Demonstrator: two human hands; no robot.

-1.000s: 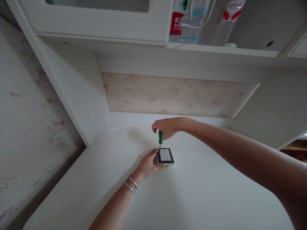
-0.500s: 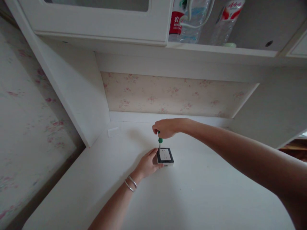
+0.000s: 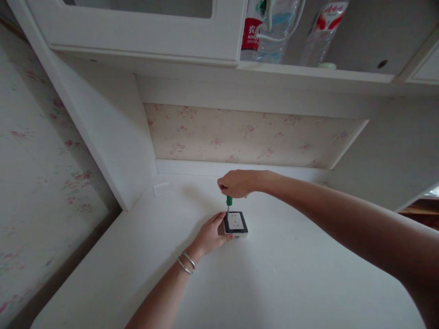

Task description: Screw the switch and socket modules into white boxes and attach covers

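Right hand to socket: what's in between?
The green screwdriver. Head view shows its handle in the right hand, its shaft reaching down to the dark border of the socket.

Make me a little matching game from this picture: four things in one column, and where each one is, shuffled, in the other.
Things:
1. Green-handled screwdriver
2. Socket box
3. Silvery bands
4. Bottles

Places:
A. Around the left wrist
B. On the overhead shelf
C. Gripped by the right hand
D. On the white tabletop, held by the left hand

Pairs: 1-C, 2-D, 3-A, 4-B
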